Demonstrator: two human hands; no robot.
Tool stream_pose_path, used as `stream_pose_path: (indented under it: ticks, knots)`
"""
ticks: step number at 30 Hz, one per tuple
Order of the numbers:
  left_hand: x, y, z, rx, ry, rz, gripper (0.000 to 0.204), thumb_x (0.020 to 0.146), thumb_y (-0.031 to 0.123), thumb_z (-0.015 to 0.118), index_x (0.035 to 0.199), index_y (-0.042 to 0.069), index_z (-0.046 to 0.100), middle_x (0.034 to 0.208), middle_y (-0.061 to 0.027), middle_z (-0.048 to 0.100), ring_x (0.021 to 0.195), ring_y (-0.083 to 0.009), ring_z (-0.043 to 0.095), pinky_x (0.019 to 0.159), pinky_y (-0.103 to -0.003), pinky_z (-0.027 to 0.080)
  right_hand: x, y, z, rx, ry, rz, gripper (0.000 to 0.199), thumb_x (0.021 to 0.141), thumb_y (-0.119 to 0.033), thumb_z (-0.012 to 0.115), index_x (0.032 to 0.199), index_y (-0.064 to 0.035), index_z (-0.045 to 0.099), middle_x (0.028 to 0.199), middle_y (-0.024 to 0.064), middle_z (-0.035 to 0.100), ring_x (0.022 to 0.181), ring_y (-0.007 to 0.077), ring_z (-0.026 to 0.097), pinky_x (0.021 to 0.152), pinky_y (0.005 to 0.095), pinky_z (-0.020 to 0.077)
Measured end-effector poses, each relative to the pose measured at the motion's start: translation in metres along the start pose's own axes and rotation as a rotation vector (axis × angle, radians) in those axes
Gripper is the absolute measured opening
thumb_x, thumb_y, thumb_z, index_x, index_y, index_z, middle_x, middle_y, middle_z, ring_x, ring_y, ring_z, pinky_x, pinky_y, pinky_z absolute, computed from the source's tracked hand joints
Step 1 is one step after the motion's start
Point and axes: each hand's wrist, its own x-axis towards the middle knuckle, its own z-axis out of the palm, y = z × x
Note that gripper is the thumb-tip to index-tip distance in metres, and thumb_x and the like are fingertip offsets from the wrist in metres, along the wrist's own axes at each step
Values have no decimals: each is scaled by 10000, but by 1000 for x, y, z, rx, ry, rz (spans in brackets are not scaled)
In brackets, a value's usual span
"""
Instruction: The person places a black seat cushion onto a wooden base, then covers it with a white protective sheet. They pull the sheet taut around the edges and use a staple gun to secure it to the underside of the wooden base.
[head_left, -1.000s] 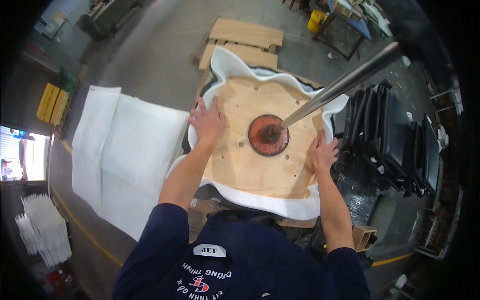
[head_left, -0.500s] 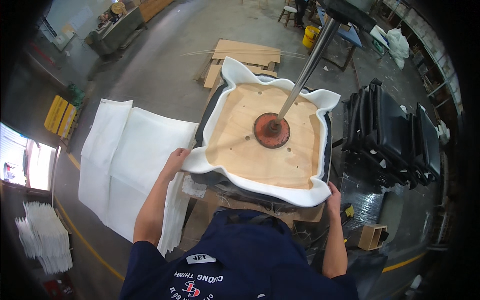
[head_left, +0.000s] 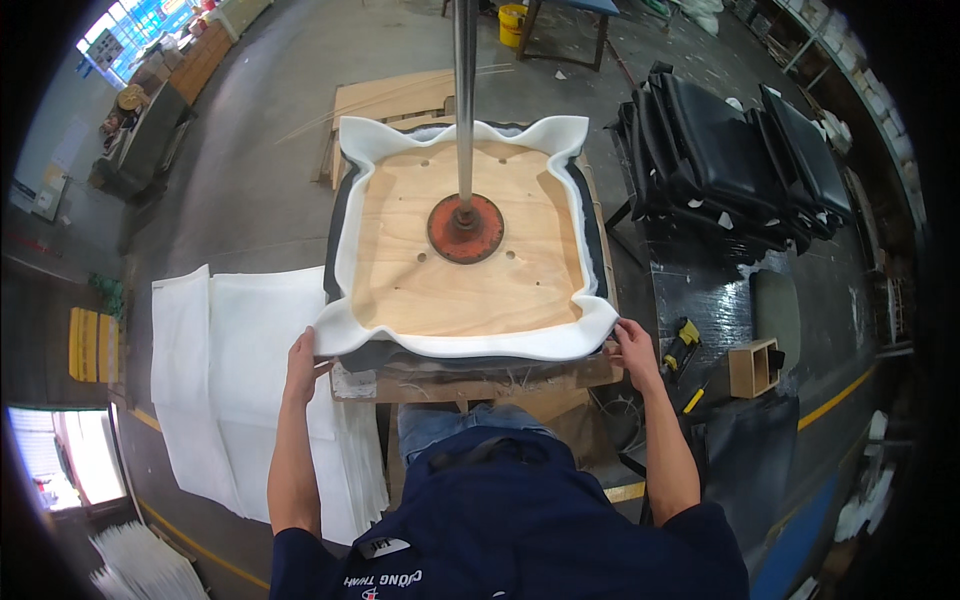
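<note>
A square plywood board (head_left: 400,210) lies on a white foam sheet (head_left: 480,345) whose edges curl up around it, its corners standing out as flaps. Black cover material (head_left: 590,215) shows outside and below the foam. Pressing on the middle of the board is a round red plate (head_left: 481,228) at the foot of an upright metal rod (head_left: 465,90). My left hand (head_left: 302,370) grips the near left foam corner, fingers partly hidden beneath it. At the near right corner, my right hand (head_left: 634,356) pinches the foam edge, with the black material close under its fingers.
White sheets (head_left: 265,370) are stacked at left. At right, a pile of black padded panels (head_left: 715,150) stands beyond a dark table holding a yellow-and-black tool (head_left: 682,343), a yellow-handled cutter (head_left: 695,399) and a small wooden box (head_left: 752,368). Cardboard (head_left: 385,97) lies beyond the board.
The view has turned, so the board and rod now sit squarer in front of me. Both hands stay at the near corners of the foam, and the plate still presses on the board.
</note>
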Motion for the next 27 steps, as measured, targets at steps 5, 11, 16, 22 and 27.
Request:
stream_pose_path:
  ticks: [5,11,16,22,27]
  knots:
    - [10,-1,-6,-5,14,25,513,1047,516,463,1289,82,589,1174,-83,657,1081,-234,645,910,-457,516,-10,-8,13,58,28,34,287,1059,-264,542,1248,-57,603,1001,24,675,725,99,682,600,258,534]
    - [20,5,-10,-43,-34,15,479,1037,477,483,1297,87,585,1196,-80,649,1118,-231,626,930,-463,506,-8,-10,18,-73,30,24,262,1059,-226,523,1191,-30,636,892,22,670,703,102,663,583,263,544]
    - [26,6,-4,-163,-13,4,508,1026,482,497,1315,72,575,1228,-88,637,1160,-239,603,967,-480,483,-6,-11,22,-262,51,107,240,1022,-181,527,1136,-29,674,883,47,718,665,109,697,547,241,545]
    - [16,-11,11,-400,77,85,489,1032,454,496,1320,66,575,1224,-79,627,1151,-206,581,982,-470,463,0,-48,34,-438,39,224,315,1010,-272,538,1098,-18,702,808,55,711,683,142,720,491,254,531]
    - [-23,-50,36,-645,499,193,351,1045,377,469,1172,82,611,1005,-29,592,822,-111,539,724,-295,450,6,-65,37,-485,-54,448,443,1063,-381,420,1305,-44,575,1061,114,718,708,227,742,497,266,542]
